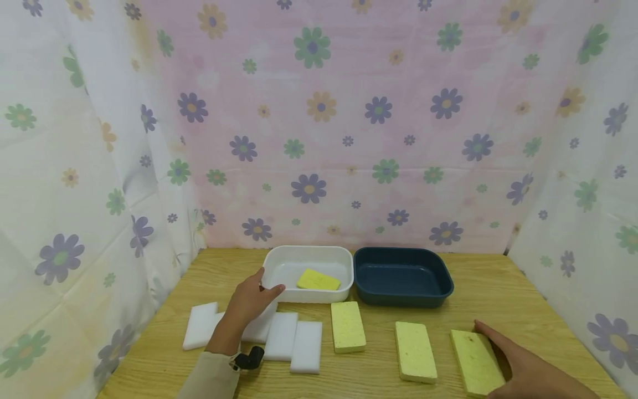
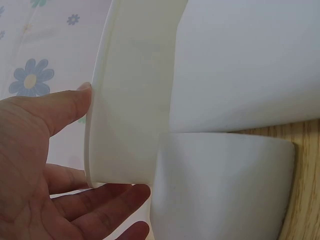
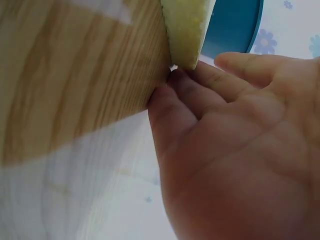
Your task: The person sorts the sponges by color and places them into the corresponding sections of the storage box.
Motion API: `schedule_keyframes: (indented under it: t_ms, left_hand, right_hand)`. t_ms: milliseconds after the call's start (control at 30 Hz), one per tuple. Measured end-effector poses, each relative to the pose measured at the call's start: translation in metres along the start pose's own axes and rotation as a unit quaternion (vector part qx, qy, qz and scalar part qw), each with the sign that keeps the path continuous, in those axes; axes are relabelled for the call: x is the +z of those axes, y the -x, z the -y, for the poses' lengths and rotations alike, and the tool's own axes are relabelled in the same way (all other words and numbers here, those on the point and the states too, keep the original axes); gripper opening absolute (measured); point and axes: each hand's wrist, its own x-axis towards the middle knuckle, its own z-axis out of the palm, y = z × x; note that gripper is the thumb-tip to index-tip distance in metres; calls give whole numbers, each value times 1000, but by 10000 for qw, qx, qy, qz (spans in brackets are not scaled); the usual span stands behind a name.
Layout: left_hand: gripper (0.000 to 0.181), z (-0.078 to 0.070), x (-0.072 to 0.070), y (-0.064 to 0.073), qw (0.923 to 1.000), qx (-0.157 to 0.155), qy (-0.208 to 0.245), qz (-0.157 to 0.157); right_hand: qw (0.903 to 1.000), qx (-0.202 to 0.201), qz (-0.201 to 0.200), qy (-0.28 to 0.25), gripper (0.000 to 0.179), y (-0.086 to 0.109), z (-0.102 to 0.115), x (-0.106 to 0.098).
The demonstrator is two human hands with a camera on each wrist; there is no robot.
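My left hand [image 1: 251,299] is at the near left corner of the white basin [image 1: 339,296]; in the left wrist view its thumb touches the rim, with the other fingers spread below. A yellow sponge [image 1: 318,280] lies inside that basin. On the right, my right hand [image 1: 535,372] straddles another yellow sponge [image 1: 476,363], which lies flat on the table; in the right wrist view several fingertips meet the sponge's edge at the tabletop. Two more yellow sponges [image 1: 348,327], [image 1: 416,352] lie between the hands. Several white sponges [image 1: 306,346] lie around my left forearm, partly hidden by it.
A dark blue basin [image 1: 404,299] stands right beside the white one at the back of the wooden table [image 1: 379,360]. Flower-patterned cloth [image 1: 349,122] hangs behind and at both sides. A black wrist device [image 1: 251,358] sits at my left cuff.
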Motion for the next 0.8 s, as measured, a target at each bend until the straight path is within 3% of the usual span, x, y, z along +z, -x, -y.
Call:
schedule_keyframes:
  t_ms: [233, 467, 633, 800]
  left_hand:
    - [98, -4, 0, 1, 10000, 33, 11, -22]
    - [100, -5, 1, -1, 10000, 19, 52, 15]
    - [100, -3, 2, 0, 10000, -4, 83, 37]
    - [99, -1, -1, 2, 10000, 9, 45, 6]
  right_hand:
    - [9988, -290, -356, 159, 114, 3, -7, -1]
    - [9965, -758, -339, 52, 111, 4, -12, -3]
    - [9962, -800, -150, -308, 107, 3, -13, -2]
    - [9969, -722, -313, -95, 112, 1, -8, 0]
